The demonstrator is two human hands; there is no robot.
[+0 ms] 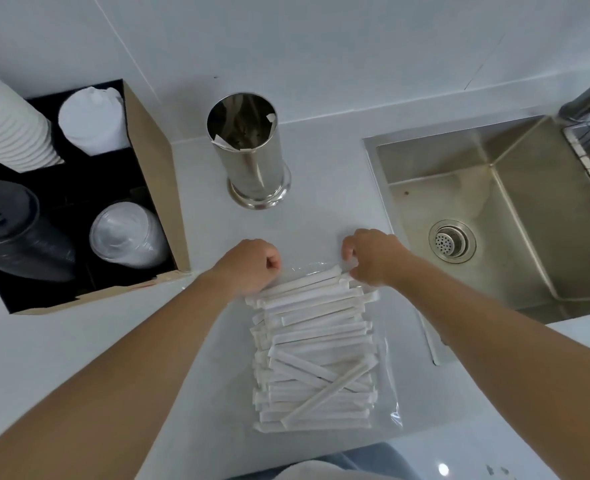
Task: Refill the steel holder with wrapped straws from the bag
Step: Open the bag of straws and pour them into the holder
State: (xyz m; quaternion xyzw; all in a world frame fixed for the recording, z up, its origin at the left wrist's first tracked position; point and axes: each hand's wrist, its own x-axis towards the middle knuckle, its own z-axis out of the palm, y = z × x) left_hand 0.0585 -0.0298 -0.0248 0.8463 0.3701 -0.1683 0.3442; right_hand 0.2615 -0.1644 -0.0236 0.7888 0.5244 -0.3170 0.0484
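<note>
White counter (321, 216) beside steel sink (515, 216); both hands' fingers (347, 252) closed on clear straw bag (317, 358).

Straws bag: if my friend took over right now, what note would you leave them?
Left hand: closed in a fist on the far edge of the straws bag.
Right hand: pinching the same edge at its other corner.
The bag lies flat on the counter, full of wrapped straws. The steel holder stands upright beyond it, almost empty, with a couple of wrapper ends showing at its rim.
Done: hands are on the bag.
Left: open it, then move the straws into the holder.
</note>
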